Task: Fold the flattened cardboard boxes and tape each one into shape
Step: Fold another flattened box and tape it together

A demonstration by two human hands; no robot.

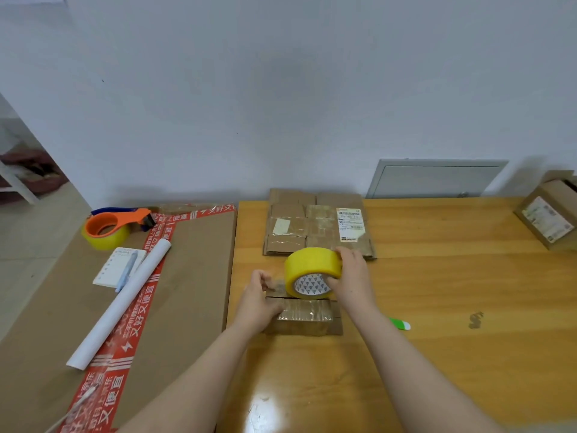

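The right hand [351, 276] holds the yellow tape roll [312, 271], fingers curled round it, just above the small box [304, 317]. The left hand [259, 304] has its fingers bent on the box's left edge. It is too hard to see if it pinches the tape end. If that hand lets go, the tape could pull off or go on crooked. The flat boxes [318, 225] wait past the right hand.

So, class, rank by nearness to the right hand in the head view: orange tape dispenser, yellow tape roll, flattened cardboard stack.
1. yellow tape roll, held by the right hand.
2. flattened cardboard stack, just behind the hand.
3. orange tape dispenser, far left.
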